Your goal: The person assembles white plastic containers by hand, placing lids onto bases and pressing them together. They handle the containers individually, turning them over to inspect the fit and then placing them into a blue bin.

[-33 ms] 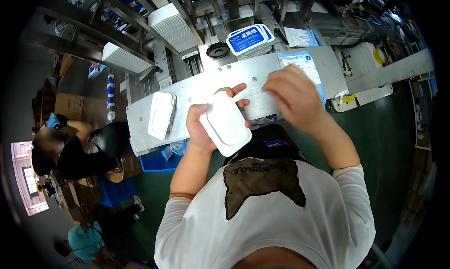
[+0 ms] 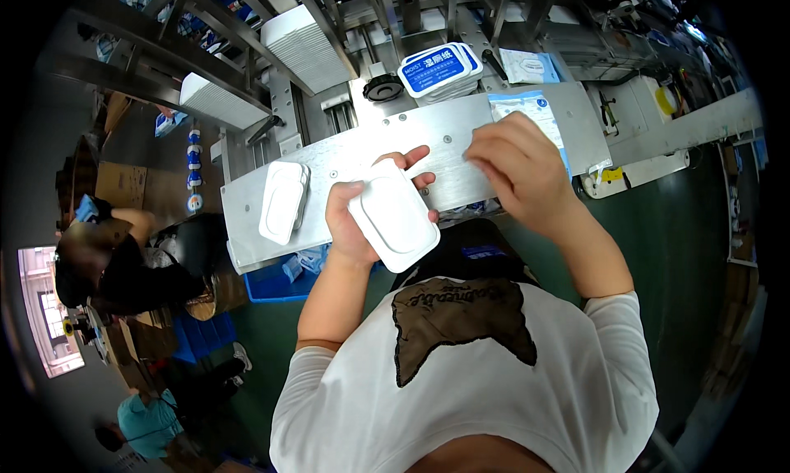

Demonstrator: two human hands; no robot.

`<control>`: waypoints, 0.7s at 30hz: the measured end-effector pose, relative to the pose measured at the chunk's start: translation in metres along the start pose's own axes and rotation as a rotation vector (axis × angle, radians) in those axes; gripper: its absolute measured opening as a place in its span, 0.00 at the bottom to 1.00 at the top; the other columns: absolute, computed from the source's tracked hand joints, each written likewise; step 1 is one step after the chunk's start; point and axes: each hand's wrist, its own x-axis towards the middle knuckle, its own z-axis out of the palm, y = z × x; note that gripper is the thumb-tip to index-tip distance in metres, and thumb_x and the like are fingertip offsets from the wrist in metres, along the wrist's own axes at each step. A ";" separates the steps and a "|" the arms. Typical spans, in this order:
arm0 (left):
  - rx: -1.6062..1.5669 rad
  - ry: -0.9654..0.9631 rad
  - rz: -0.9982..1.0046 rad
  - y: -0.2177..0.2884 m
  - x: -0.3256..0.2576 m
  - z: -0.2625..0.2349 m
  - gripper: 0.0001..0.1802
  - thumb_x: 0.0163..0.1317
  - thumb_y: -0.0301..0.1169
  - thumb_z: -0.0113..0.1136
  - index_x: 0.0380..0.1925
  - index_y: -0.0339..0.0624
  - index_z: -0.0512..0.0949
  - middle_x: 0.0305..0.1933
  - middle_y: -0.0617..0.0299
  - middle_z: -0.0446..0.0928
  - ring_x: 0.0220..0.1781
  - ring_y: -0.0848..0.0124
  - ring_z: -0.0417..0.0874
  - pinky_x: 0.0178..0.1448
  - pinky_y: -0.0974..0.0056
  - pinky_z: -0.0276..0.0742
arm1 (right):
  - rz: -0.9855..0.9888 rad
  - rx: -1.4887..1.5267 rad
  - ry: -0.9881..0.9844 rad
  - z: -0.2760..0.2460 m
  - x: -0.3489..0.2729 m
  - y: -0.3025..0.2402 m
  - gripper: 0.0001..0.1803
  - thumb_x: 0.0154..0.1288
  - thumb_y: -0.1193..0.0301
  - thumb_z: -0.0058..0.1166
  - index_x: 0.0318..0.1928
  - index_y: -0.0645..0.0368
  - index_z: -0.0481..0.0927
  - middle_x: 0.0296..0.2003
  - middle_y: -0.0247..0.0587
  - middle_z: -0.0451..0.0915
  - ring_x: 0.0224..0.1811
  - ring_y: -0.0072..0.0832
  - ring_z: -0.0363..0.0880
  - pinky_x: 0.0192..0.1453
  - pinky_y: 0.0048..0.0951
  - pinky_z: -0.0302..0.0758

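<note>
left hand [image 2: 355, 218] grasps a white rounded-rectangle lid [image 2: 393, 216], raised rim, tilted. right hand [image 2: 520, 164] curls at the plate's [image 2: 461, 144] right edge, perhaps pinching film.

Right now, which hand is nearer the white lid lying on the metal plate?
Left. The left hand, gripping another white lid, sits just right of the lid on the plate. The right hand is much farther right.
</note>
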 end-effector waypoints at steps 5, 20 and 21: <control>0.089 -0.076 -0.008 -0.002 0.005 0.006 0.31 0.51 0.49 0.47 0.50 0.40 0.68 0.68 0.48 0.60 0.59 0.52 0.72 0.50 0.41 0.76 | -0.106 0.272 -0.229 0.024 -0.004 -0.018 0.10 0.50 0.81 0.60 0.34 0.58 0.79 0.35 0.39 0.78 0.39 0.37 0.74 0.41 0.34 0.73; 0.004 0.005 -0.026 0.001 0.000 0.006 0.41 0.55 0.54 0.46 0.65 0.39 0.62 0.68 0.46 0.60 0.66 0.50 0.70 0.59 0.41 0.74 | -0.049 0.210 -0.214 0.030 -0.003 -0.017 0.09 0.52 0.78 0.62 0.36 0.58 0.78 0.36 0.37 0.77 0.38 0.37 0.74 0.41 0.35 0.73; 0.089 -0.037 0.029 -0.003 -0.002 0.007 0.43 0.55 0.54 0.47 0.67 0.38 0.59 0.68 0.45 0.61 0.67 0.51 0.70 0.60 0.41 0.74 | -0.023 0.216 -0.191 0.029 -0.002 -0.015 0.09 0.53 0.78 0.62 0.35 0.58 0.78 0.36 0.37 0.77 0.38 0.37 0.74 0.42 0.35 0.73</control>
